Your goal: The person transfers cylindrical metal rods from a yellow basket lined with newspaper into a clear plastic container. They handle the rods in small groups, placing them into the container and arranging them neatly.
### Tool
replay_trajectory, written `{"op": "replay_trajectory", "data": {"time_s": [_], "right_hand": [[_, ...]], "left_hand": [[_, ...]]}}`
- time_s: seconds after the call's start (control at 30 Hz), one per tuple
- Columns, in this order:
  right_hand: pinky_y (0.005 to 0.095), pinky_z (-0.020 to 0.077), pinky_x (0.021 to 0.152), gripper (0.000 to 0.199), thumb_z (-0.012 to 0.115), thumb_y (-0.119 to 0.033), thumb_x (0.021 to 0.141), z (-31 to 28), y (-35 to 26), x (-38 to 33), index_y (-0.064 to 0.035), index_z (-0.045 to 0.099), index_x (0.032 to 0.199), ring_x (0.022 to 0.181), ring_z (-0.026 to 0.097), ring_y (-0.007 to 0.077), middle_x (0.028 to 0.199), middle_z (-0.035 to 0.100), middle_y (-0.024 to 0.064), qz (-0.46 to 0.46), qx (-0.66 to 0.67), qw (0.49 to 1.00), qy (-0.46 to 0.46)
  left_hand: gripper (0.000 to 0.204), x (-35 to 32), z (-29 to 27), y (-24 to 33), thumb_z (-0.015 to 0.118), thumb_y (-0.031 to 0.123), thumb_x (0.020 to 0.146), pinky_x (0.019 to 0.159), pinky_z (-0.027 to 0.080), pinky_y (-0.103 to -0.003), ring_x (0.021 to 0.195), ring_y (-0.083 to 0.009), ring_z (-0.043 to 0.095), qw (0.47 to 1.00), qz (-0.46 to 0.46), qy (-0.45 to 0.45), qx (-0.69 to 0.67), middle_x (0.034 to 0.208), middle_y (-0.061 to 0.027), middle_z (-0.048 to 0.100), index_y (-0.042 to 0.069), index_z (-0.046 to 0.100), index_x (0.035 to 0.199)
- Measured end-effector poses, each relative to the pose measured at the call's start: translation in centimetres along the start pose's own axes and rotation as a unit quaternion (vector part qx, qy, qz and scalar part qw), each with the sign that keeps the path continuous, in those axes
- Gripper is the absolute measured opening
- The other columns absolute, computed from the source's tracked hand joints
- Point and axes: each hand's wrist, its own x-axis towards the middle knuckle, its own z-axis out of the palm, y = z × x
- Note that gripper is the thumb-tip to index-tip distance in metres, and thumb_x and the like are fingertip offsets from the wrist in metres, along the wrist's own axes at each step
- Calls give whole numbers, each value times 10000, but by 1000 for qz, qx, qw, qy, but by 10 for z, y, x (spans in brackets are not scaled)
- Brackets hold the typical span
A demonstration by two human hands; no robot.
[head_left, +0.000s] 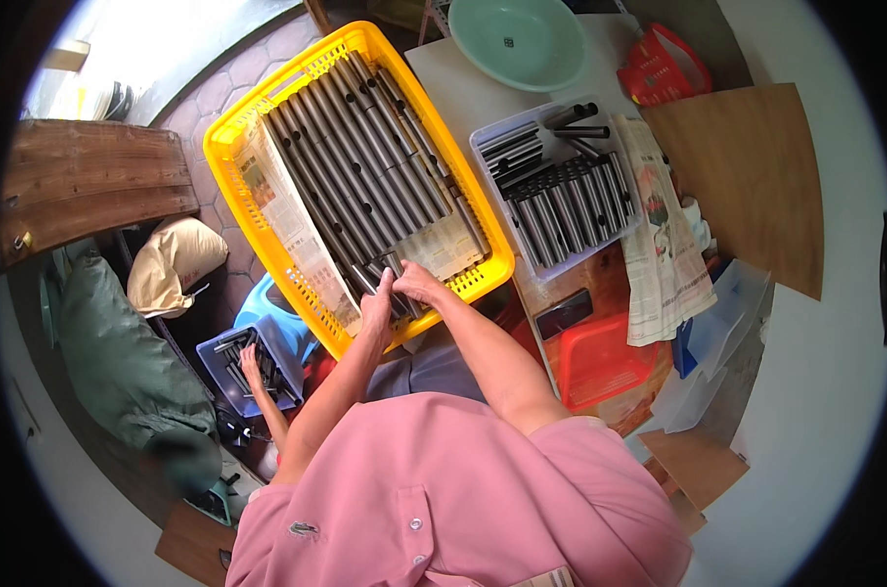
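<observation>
In the head view, the yellow basket stands in front of the person, tilted so that its far end leans to the left. Dark tubes lie side by side in it in long rows, over a newspaper lining that shows along the left side and at the near right. At the basket's near end, the left hand and the right hand come close together over a few tubes. Both have their fingers bent and narrow against these tubes; I cannot tell how firmly either hand grips, since the fingertips are partly hidden.

To the right of the basket, a clear tub holds more dark tubes, some packed in a near row, others lying at the far end. A green basin sits beyond it, with a red object to its right. A loose newspaper hangs just beside the tub's right side, next to a brown board. Nearer, a black phone lies beside a red tray.

On the left, a co-worker's hand reaches into a blue basket with a jumble of dark tubes. A tan sack and a large green bag rest farther left, near a wooden plank.
</observation>
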Motion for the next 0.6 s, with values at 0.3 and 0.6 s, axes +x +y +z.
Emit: {"op": "replay_trajectory", "data": {"time_s": [0.3, 0.6], "right_hand": [[319, 523, 859, 660, 832, -302, 610, -24, -15, -30, 37, 645, 1144, 923, 659, 224, 1026, 706, 152, -20, 13, 1000, 19], [313, 529, 894, 641, 828, -148, 659, -63, -29, -75, 4, 590, 1235, 963, 652, 192, 1087, 688, 92, -168, 117, 979, 16]], "left_hand": [[557, -11, -10, 5, 689, 492, 918, 805, 587, -418, 909, -250, 717, 995, 36, -84, 35, 1082, -114, 709, 40, 620, 1236], [427, -38, 9, 24, 603, 341, 1002, 849, 581, -403, 1008, -227, 682, 958, 56, -267, -91, 1132, -100, 683, 34, 579, 1297]]}}
